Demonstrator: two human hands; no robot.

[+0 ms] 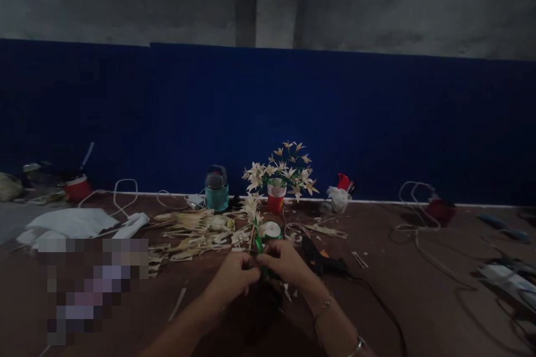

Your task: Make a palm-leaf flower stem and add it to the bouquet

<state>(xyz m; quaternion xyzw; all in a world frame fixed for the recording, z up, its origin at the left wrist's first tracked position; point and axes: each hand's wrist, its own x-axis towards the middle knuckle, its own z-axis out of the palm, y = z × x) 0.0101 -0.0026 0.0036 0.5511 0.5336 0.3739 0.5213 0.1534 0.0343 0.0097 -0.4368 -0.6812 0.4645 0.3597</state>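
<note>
In front of me a pale handmade flower (252, 207) stands upright on its stem, made of what look like dried leaf or husk pieces. My left hand (235, 278) is closed around the lower stem, its fingertips pinched together. Close on the other side, my right hand (285, 262) pinches shiny green tape (258, 244) against the stem. The fingers partly hide the stem's lower end. Just behind my right hand lies a tape roll (272, 229) with a white face. A black glue gun (322, 259) rests to the right of that hand.
Dried husk strips (188, 228) spread left of my hands. Behind stand a red cup (276, 201) with several finished flowers, a teal bottle (216, 192) and a white-wrapped container (339, 198). White plastic bags (73, 223) lie left; cables (422, 228) trail right. A blue panel (201, 117) closes the back.
</note>
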